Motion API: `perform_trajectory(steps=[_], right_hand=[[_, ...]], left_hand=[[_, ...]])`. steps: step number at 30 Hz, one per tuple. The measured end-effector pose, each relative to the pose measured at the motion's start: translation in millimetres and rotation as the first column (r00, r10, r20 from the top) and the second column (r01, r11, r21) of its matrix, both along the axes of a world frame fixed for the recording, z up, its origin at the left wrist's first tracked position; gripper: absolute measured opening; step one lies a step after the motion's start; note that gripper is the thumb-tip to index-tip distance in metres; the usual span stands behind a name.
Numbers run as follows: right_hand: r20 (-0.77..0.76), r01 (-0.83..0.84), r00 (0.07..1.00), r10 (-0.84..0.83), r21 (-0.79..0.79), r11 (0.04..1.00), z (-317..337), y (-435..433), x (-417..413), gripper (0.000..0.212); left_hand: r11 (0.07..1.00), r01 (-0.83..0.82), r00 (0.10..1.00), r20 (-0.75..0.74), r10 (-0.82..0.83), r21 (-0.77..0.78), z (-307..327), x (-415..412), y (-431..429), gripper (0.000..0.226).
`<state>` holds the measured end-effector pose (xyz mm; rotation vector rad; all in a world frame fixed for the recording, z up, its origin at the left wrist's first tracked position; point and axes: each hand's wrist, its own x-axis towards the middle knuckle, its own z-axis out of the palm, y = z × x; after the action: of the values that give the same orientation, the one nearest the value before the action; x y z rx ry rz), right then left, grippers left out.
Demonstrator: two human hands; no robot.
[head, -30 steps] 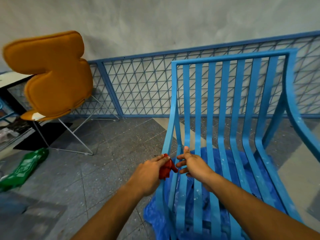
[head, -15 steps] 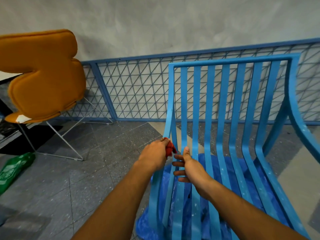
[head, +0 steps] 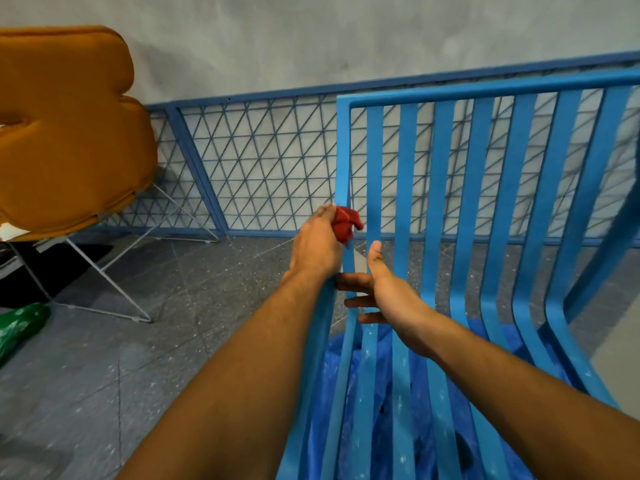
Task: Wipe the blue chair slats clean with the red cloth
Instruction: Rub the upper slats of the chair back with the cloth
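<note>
The blue slatted chair (head: 440, 209) fills the right half of the view, its slats speckled with white dust. My left hand (head: 317, 245) grips the bunched red cloth (head: 346, 223) against the leftmost slat of the backrest, about halfway up. My right hand (head: 379, 289) sits just below and to the right, thumb pointing up, fingers reaching left through the gaps between the first slats. Whether those fingers hold a slat I cannot tell.
An orange cushioned chair (head: 65, 133) on thin white legs stands at the left. A blue mesh fence panel (head: 256, 161) leans on the grey wall behind. A green bag (head: 19, 323) lies on the floor, far left. Blue plastic sheeting (head: 381, 410) lies under the seat.
My left hand has slid the red cloth up the leftmost slat from near the seat to mid-backrest. My right hand followed upward. The view has moved closer to the chair.
</note>
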<state>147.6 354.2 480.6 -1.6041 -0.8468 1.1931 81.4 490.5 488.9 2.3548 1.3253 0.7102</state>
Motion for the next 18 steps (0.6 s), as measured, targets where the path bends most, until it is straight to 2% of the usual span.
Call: perform_trajectory(steps=[2, 4, 9, 14, 18], right_hand=[[-0.014, -0.022, 1.000, 0.022, -0.001, 1.000, -2.9, 1.4, 5.0, 0.089], [-0.024, -0.048, 0.999, 0.048, -0.006, 0.999, -4.4, 1.8, 7.9, 0.090], [-0.037, -0.108, 0.993, 0.108, -0.011, 0.994, -5.6, -1.0, 12.8, 0.088], [-0.057, -0.072, 0.996, 0.071, -0.003, 0.997, -8.9, -5.8, 8.7, 0.088], [-0.075, 0.030, 0.997, -0.032, -0.015, 0.999, -4.7, -14.1, 2.9, 0.087]], left_hand=[[0.998, -0.052, 0.983, 0.178, 0.044, 0.037, 5.9, 6.6, 12.3, 0.069], [0.995, -0.040, 0.981, 0.191, 0.023, 0.087, 14.7, 14.2, 24.8, 0.071], [0.980, 0.113, 0.980, -0.182, -0.082, 0.164, 12.4, 30.3, 39.7, 0.079], [0.967, 0.178, 0.942, -0.315, -0.114, 0.182, -4.1, 10.2, 27.4, 0.075], [0.975, 0.207, 0.917, -0.362, -0.167, 0.074, -6.7, -18.2, -0.3, 0.072]])
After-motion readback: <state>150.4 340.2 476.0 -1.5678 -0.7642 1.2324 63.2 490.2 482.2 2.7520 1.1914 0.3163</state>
